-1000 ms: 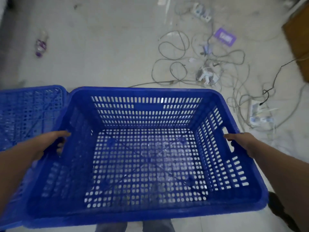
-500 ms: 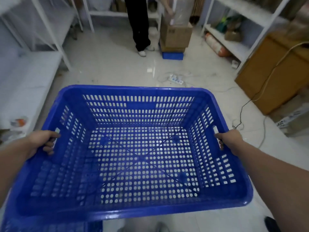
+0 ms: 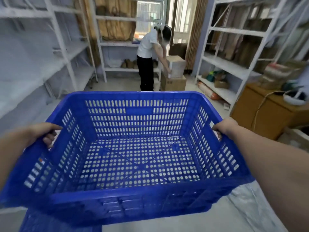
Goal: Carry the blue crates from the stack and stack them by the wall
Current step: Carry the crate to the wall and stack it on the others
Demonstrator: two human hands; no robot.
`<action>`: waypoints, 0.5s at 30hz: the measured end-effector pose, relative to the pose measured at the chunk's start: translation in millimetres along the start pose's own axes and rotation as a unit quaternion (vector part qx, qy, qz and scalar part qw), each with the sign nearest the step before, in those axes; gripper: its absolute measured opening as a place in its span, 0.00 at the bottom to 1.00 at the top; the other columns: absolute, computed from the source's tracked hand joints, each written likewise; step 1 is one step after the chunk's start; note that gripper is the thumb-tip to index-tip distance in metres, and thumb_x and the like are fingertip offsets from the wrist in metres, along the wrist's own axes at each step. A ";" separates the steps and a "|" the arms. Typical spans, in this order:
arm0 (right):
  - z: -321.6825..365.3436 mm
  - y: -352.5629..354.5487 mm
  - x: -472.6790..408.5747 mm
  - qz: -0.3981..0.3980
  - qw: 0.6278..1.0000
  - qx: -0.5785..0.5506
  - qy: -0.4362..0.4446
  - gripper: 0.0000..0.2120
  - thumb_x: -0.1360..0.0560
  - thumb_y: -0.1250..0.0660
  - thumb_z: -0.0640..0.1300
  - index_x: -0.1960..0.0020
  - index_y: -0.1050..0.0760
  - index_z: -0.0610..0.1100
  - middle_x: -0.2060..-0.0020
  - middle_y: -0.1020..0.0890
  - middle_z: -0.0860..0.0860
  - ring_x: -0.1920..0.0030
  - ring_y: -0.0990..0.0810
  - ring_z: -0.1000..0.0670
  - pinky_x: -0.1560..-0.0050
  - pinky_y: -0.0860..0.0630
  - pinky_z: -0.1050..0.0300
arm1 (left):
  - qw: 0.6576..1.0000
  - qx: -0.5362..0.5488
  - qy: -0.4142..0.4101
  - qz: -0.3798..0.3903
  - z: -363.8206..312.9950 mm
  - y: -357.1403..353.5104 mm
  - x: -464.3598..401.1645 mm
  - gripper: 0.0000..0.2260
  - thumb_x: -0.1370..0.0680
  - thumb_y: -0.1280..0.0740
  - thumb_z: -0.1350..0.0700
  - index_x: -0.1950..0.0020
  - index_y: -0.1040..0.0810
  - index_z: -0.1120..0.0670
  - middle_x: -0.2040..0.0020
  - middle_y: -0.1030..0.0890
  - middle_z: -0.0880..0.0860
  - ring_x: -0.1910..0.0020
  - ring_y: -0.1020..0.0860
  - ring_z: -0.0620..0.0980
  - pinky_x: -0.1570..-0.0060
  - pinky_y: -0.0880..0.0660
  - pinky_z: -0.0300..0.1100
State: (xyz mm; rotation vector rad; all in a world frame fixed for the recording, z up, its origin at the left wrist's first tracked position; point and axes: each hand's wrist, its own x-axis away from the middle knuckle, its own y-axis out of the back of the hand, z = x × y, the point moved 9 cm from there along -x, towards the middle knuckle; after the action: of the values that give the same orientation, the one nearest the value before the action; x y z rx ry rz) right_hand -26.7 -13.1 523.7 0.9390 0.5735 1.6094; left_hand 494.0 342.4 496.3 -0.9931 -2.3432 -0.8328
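Cardboard boxes (image 3: 173,83) on floor (image 3: 117,84)

Small storeroom w/ a pale floor (image 3: 127,84). White metal shelves on the left (image 3: 66,47), at the back (image 3: 115,44) & on the right (image 3: 224,64). Left shelves look covered w/ thin white sheet. Right shelves hold brown stuff, bags & small boxes. Window (image 3: 148,12) at the back lets in bright daylight, tan curtains (image 3: 194,30) beside it. Wood cabinet (image 3: 264,114) on the right w/ a white cord hanging down the front. A person (image 3: 147,57) in white top & black pants bends over stacked cardboard boxes (image 3: 173,76) near the back.
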 end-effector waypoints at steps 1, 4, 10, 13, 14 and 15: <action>8.0 7.2 2.7 -0.003 1.000 0.000 0.004 0.09 0.28 0.33 0.40 0.65 0.24 0.36 0.71 0.18 0.40 0.70 0.21 0.45 0.53 0.20 0.50 | 1.000 0.002 -0.005 -0.003 -8.0 7.4 7.1 0.20 0.17 0.45 0.52 0.69 0.45 0.52 0.85 0.44 0.49 0.90 0.45 0.46 0.85 0.39 0.33; 27.1 27.1 6.1 -0.013 0.999 0.014 0.027 0.16 0.28 0.33 0.40 0.74 0.26 0.38 0.74 0.20 0.43 0.71 0.22 0.46 0.54 0.22 0.51 | 1.000 -0.003 -0.016 -0.012 -30.3 23.7 29.3 0.20 0.18 0.44 0.51 0.69 0.44 0.52 0.85 0.44 0.50 0.89 0.44 0.46 0.82 0.39 0.34; 64.4 54.4 -0.6 -0.011 0.997 0.019 0.077 0.16 0.27 0.34 0.36 0.73 0.28 0.37 0.76 0.22 0.41 0.72 0.25 0.44 0.58 0.23 0.50 | 0.998 0.022 -0.033 -0.043 -51.4 47.8 75.4 0.18 0.18 0.43 0.51 0.67 0.40 0.54 0.82 0.41 0.50 0.88 0.42 0.47 0.83 0.36 0.32; 84.9 57.8 -7.5 0.000 0.993 0.032 0.112 0.15 0.27 0.34 0.35 0.72 0.28 0.37 0.74 0.22 0.41 0.72 0.24 0.44 0.56 0.23 0.49 | 0.996 0.050 -0.035 -0.064 -46.8 52.0 96.6 0.17 0.18 0.42 0.52 0.65 0.39 0.55 0.82 0.40 0.50 0.88 0.42 0.46 0.84 0.36 0.31; 91.5 58.2 -9.8 0.004 0.992 0.037 0.123 0.15 0.27 0.34 0.36 0.72 0.27 0.37 0.71 0.21 0.40 0.69 0.23 0.43 0.51 0.22 0.48 | 0.995 0.061 -0.029 -0.072 -40.8 53.0 103.4 0.18 0.18 0.42 0.52 0.66 0.39 0.55 0.82 0.40 0.50 0.88 0.42 0.46 0.83 0.37 0.30; 96.9 56.5 -13.3 0.012 0.990 0.040 0.132 0.15 0.27 0.34 0.37 0.72 0.26 0.37 0.69 0.20 0.40 0.67 0.22 0.43 0.50 0.22 0.48 | 0.994 0.071 -0.022 -0.079 -34.4 53.0 110.3 0.19 0.19 0.41 0.51 0.67 0.39 0.55 0.83 0.40 0.51 0.89 0.42 0.46 0.83 0.37 0.29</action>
State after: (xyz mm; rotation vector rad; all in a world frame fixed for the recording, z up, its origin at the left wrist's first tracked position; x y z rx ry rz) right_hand 20.9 -51.2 618.8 0.7990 0.8169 1.7568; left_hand 470.0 400.9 606.6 -0.7819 -2.5048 -0.6964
